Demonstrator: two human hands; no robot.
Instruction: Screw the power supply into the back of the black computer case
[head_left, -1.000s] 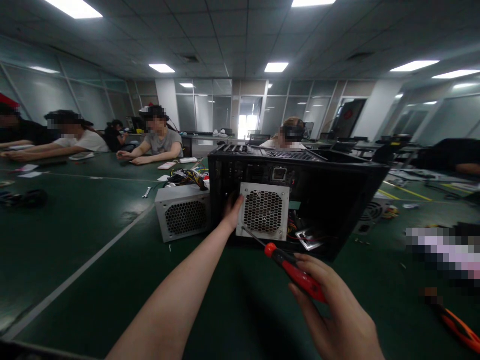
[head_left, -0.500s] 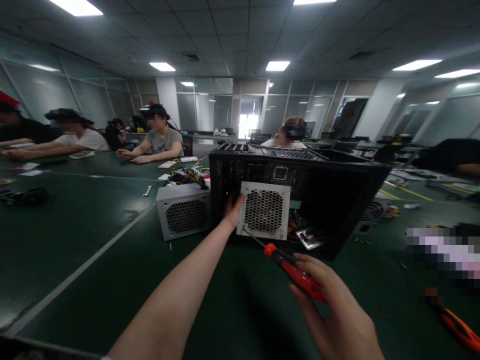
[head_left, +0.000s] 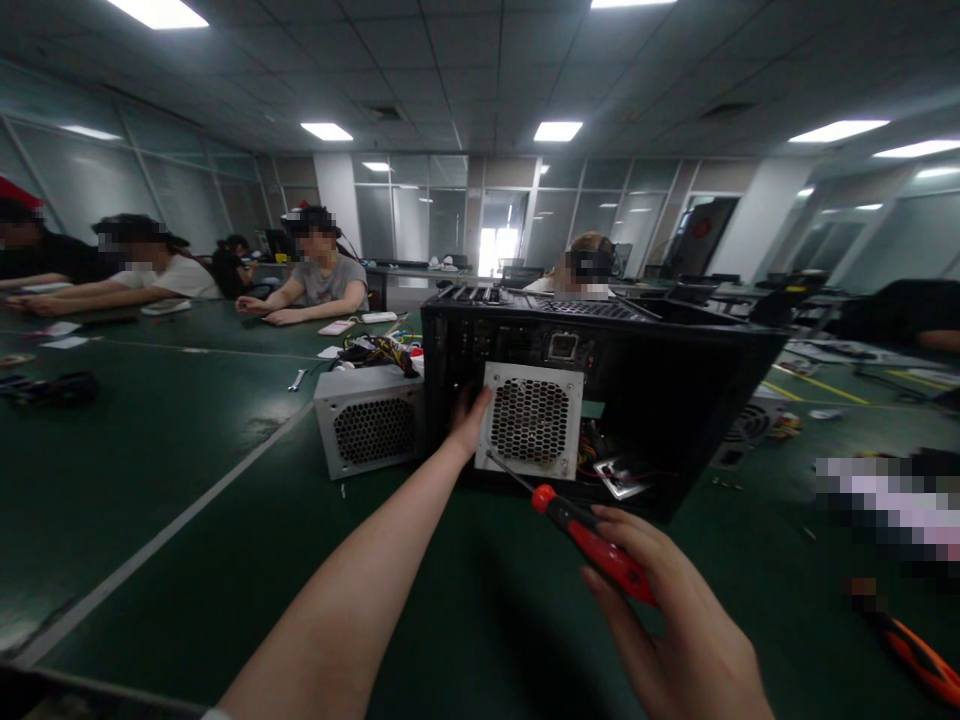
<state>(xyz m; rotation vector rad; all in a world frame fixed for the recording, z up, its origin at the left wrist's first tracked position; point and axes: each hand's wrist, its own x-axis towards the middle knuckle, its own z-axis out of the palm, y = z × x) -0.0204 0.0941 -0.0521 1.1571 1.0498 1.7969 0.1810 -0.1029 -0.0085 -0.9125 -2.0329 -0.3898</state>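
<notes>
A black computer case (head_left: 697, 350) stands on the green table with its open side facing me. At its opening sits a grey power supply (head_left: 570, 430) with a honeycomb grille. My left hand (head_left: 470, 420) grips the power supply's left side, its fingers partly hidden in the dark behind the edge. In my right hand (head_left: 667, 610) is a red and black screwdriver (head_left: 574, 530), held by its handle. The screwdriver's tip touches or nearly touches the lower left corner of the power supply, where a screw hole lies.
Left of the case stands a second power supply (head_left: 375, 425) with bundled cables (head_left: 382, 352) on top. A small wrench (head_left: 298, 380) lies further left. Orange-handled pliers (head_left: 919, 655) lie at the right, and loose screws (head_left: 726, 484) nearer the case. People (head_left: 322, 275) sit across the table.
Almost nothing differs. The view has shifted very slightly, while both hands, the screwdriver and the power supply keep about the same places.
</notes>
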